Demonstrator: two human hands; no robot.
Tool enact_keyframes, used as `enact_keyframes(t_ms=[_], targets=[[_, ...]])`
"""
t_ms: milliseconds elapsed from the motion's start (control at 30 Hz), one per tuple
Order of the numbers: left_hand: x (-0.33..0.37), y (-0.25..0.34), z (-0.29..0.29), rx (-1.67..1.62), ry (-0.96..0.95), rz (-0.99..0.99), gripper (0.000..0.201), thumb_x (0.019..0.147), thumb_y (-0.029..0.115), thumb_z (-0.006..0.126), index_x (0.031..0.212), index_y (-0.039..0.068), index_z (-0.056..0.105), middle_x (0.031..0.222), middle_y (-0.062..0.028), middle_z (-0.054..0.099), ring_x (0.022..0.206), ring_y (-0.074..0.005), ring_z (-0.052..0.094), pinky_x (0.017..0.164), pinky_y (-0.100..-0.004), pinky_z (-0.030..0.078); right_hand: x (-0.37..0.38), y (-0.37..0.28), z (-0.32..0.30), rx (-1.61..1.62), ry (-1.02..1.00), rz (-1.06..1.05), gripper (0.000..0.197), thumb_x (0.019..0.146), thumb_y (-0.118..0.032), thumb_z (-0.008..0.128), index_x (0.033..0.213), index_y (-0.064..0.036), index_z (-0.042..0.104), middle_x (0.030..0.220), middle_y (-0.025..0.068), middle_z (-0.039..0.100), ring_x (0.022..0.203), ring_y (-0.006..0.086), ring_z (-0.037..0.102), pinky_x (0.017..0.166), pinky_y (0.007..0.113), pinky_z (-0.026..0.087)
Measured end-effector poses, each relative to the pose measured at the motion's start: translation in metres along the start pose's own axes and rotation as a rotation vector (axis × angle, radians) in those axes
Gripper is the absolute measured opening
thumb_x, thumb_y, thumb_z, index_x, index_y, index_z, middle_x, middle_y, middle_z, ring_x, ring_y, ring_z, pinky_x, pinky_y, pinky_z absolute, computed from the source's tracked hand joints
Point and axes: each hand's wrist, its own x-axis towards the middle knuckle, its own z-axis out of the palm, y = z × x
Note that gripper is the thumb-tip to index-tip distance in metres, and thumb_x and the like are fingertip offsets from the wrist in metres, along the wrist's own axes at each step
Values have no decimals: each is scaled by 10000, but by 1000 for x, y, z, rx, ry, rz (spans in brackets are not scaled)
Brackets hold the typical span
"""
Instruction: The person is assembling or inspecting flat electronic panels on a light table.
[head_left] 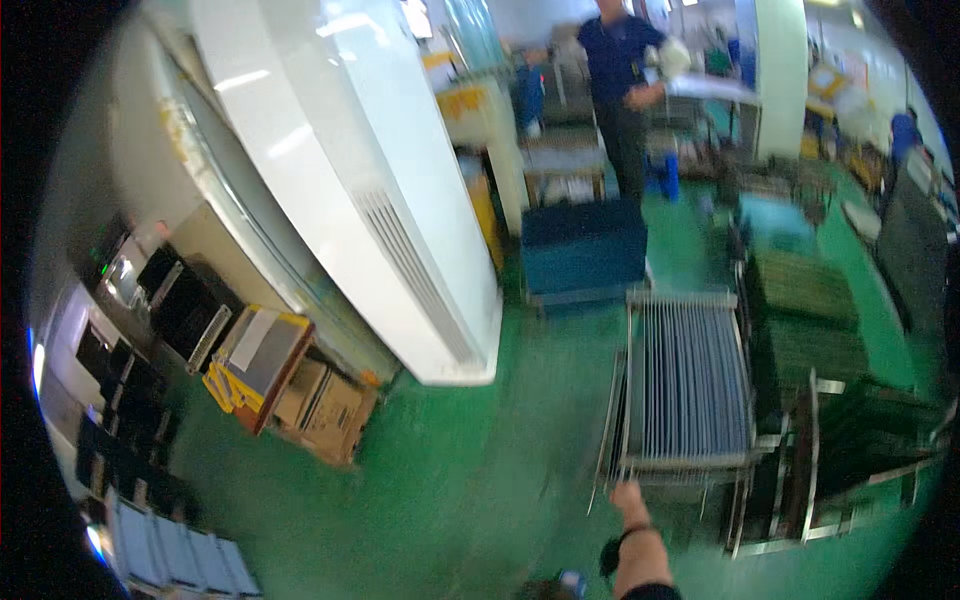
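Observation:
My right hand reaches up from the lower edge, with a dark band at the wrist and a dark sleeve. Its fingers are closed at the near left corner of a metal rack. Many thin grey-blue slats or panels stand in this rack, side by side in upright rows. Blur hides the exact finger positions. Along the rack's left side a narrow dark frame leans or stands close by. My left hand does not appear.
A dark blue bin stands beyond the rack. Stacked dark green racks crowd the right. A white cabinet-like column rises left of centre, near a small table with cardboard boxes. Another person stands ahead. The floor is green.

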Motion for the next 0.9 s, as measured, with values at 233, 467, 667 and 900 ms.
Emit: enact_keyframes(t_ms=[233, 467, 667, 900], targets=[[-63, -107, 87, -332, 220, -18, 409, 874, 390, 451, 1075, 42, 523, 1062, -118, 557, 1022, -272, 510, 856, -383, 413, -113, -182, -52, 207, 26, 113, 330, 859, -312, 425, 963, -54, 602, 991, 198, 593, 938, 364, 552, 792, 441, 448], [-39, -143, 124, -254, 229, 266, 329, 871, 338, 470, 880, 23, 565, 907, -118, 571, 850, -271, 535, 775, -363, 436, -147, -187, -51, 259, 39, 270, 332, 893, -294, 393, 966, -36, 589, 974, 189, 600, 916, 359, 562, 730, 436, 471], [-46, -119, 114, -353, 267, 123, 335, 869, 334, 465, 913, 17, 565, 883, -119, 580, 826, -269, 535, 750, -357, 439, -165, -198, -30, 214, -9, 253, 297, 865, -261, 433, 961, -26, 588, 1005, 198, 590, 941, 351, 558, 742, 444, 466], [-68, -98, 86, -359, 180, 46, 423, 852, 343, 484, 1134, 29, 513, 1176, -148, 502, 1090, -296, 468, 932, -383, 360, -202, -186, -42, 59, -43, 157, 397, 808, -216, 494, 1138, 5, 470, 1088, 238, 535, 998, 369, 522, 852, 435, 429]])
